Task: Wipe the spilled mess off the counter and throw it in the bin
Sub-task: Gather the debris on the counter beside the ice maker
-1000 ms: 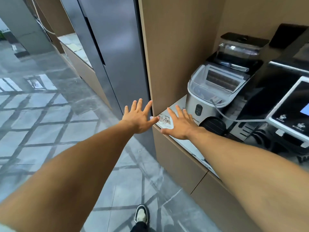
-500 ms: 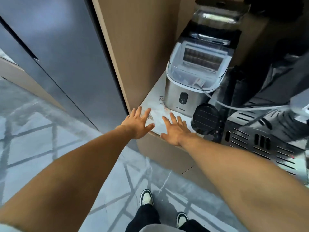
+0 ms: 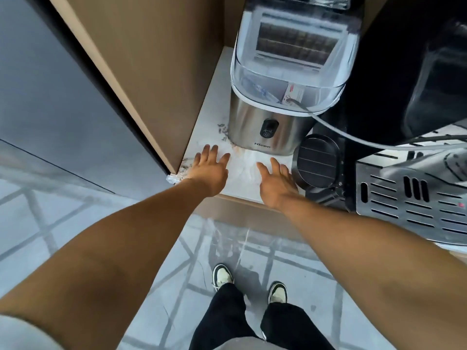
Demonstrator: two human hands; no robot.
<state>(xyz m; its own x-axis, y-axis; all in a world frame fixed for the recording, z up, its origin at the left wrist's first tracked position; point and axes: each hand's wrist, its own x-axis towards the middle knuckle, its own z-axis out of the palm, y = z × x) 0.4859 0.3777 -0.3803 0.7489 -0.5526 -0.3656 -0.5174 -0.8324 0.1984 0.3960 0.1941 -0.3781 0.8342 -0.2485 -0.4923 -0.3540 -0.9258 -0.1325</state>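
Note:
A white counter (image 3: 214,82) runs back between a wooden wall panel and a steel ice maker. Dark and brown specks of spilled mess (image 3: 223,132) lie beside the ice maker's left foot, with more specks (image 3: 184,169) at the counter's front left corner. A white crumpled tissue or cloth (image 3: 243,168) lies flat on the counter between my hands. My left hand (image 3: 211,170) hovers open, fingers spread, over the front left of the counter. My right hand (image 3: 276,184) is open too, to the right of the tissue, beside a black round part. No bin is in view.
The steel ice maker (image 3: 273,130) with a clear lid stands just behind my hands. A black round part (image 3: 316,164) and a black coffee machine with a metal drip tray (image 3: 409,205) fill the right. The wooden panel (image 3: 151,72) walls the left. My shoes (image 3: 222,275) stand on grey tiled floor.
The view has tilted down and closer to the counter. Both hands have moved forward over the counter's front edge and apart, uncovering the white tissue between them.

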